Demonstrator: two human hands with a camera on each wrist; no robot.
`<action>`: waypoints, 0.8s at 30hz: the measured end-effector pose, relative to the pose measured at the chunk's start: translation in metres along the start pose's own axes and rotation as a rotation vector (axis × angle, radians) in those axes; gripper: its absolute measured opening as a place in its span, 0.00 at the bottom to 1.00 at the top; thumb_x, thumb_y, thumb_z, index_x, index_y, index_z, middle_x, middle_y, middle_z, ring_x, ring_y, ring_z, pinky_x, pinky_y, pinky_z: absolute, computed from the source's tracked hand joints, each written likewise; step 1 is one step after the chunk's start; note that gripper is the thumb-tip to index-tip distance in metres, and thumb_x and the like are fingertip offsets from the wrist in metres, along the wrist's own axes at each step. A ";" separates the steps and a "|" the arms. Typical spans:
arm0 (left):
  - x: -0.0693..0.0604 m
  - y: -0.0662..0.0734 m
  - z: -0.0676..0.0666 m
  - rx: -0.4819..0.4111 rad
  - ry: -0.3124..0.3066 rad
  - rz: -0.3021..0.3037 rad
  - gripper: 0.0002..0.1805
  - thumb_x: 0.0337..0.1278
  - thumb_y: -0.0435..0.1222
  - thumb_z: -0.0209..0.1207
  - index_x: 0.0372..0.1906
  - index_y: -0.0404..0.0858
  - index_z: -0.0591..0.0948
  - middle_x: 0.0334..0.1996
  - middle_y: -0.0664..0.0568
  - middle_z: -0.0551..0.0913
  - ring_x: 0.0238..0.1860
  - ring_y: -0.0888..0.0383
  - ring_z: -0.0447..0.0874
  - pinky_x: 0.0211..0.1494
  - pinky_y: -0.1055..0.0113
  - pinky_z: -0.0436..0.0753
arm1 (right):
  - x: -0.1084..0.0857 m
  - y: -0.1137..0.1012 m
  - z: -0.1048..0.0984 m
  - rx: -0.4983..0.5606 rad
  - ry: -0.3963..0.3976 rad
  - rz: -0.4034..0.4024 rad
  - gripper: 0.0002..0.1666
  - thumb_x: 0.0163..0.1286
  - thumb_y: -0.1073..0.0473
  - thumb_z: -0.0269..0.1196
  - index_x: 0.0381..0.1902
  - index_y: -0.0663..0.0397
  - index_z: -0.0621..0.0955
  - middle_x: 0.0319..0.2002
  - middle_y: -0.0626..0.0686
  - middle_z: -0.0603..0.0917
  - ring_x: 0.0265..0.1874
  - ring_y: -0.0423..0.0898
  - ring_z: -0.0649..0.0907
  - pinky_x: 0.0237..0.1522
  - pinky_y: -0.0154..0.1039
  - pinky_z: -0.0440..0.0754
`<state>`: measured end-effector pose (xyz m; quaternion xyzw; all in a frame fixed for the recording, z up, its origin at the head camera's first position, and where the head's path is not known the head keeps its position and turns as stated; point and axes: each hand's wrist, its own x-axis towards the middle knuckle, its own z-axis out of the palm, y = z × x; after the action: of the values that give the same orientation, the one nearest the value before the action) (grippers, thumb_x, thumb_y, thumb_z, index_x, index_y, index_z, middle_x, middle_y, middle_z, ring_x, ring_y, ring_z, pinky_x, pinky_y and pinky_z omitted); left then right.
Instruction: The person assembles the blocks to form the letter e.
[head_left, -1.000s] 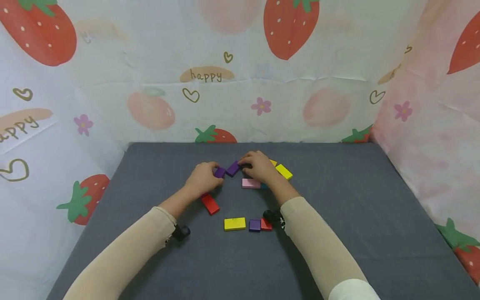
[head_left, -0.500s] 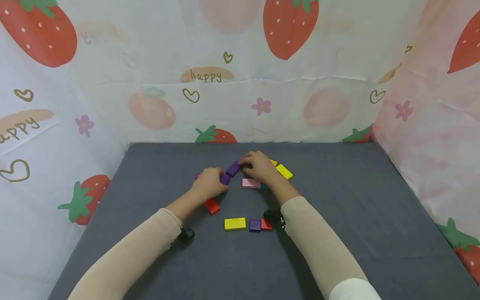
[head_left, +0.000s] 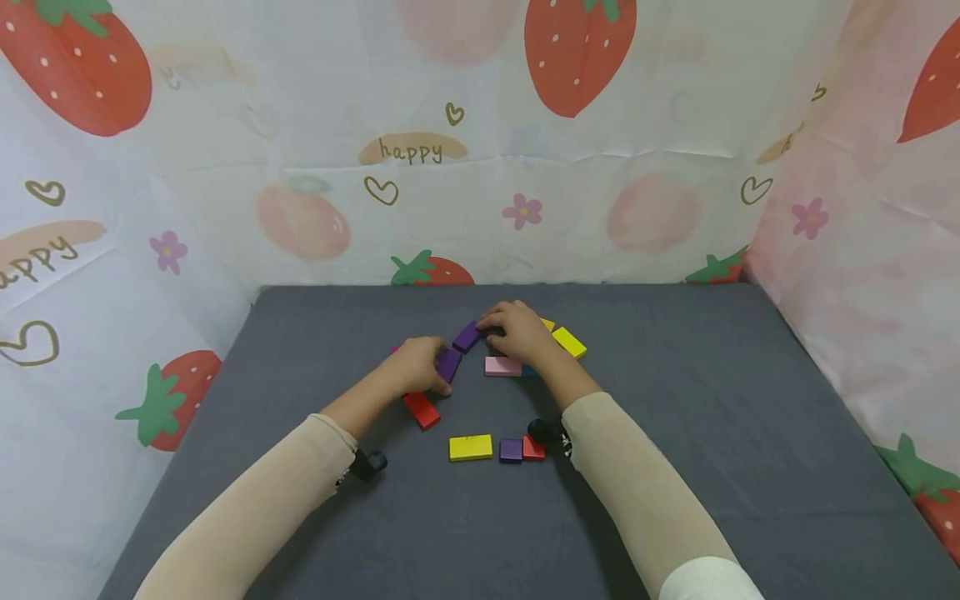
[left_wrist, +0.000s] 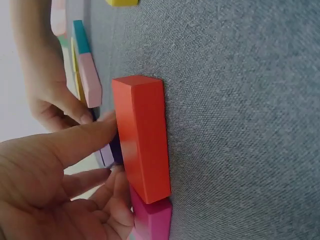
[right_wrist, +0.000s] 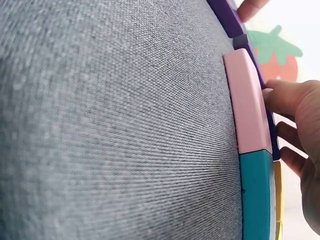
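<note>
Purple block (head_left: 449, 365) is located at the left side of the central layout on the dark tabletop (head_left: 697, 433), pinched between thumb and curled fingers of the left hand (head_left: 411, 367). Its long axis is directed obliquely, from near left to far right; the far end is pointed toward a second purple block (head_left: 467, 337), set just beside it and slanted less steeply in the same general direction. Contact between the two ends cannot be confirmed. The right hand (head_left: 519, 333) is placed at the far right end of the second block, thumb and fingers narrowly spaced; whether anything is gripped there cannot be told.

A red block (head_left: 422, 411) is positioned nearer and to the left, its long axis angled from far left to near right. In the left wrist view, the pinched block is partly screened by this red block, whose end is met by a magenta block (left_wrist: 152, 217). A pink block (head_left: 502, 367) and a teal block (right_wrist: 257, 195) are aligned end to end in front of the right hand; the teal one is largely covered by the right wrist in the head view. A yellow block (head_left: 470, 448) is laid crosswise nearer the wearer.
</note>
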<state>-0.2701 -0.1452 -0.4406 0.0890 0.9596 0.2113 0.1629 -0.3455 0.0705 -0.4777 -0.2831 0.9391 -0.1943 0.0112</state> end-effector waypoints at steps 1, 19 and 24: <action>-0.001 0.000 0.000 -0.004 -0.006 0.002 0.41 0.51 0.39 0.77 0.69 0.33 0.74 0.53 0.40 0.84 0.50 0.50 0.82 0.54 0.55 0.82 | 0.000 0.000 0.000 0.001 0.000 0.000 0.19 0.74 0.57 0.64 0.60 0.43 0.85 0.62 0.50 0.81 0.60 0.52 0.75 0.65 0.49 0.73; 0.006 -0.001 0.014 -0.002 0.077 -0.003 0.38 0.48 0.47 0.79 0.61 0.33 0.78 0.40 0.47 0.84 0.39 0.54 0.81 0.45 0.60 0.83 | 0.003 0.004 0.004 -0.002 0.014 0.005 0.19 0.73 0.57 0.65 0.60 0.42 0.86 0.61 0.48 0.82 0.60 0.51 0.75 0.65 0.49 0.73; 0.003 0.003 0.015 -0.008 0.094 -0.014 0.38 0.48 0.49 0.79 0.59 0.32 0.79 0.38 0.47 0.83 0.37 0.53 0.80 0.41 0.61 0.81 | 0.003 0.003 0.004 -0.007 0.021 -0.005 0.19 0.73 0.57 0.65 0.59 0.42 0.86 0.61 0.49 0.82 0.59 0.51 0.76 0.64 0.49 0.74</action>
<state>-0.2674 -0.1358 -0.4531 0.0715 0.9660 0.2179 0.1192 -0.3492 0.0702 -0.4820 -0.2834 0.9392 -0.1940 -0.0002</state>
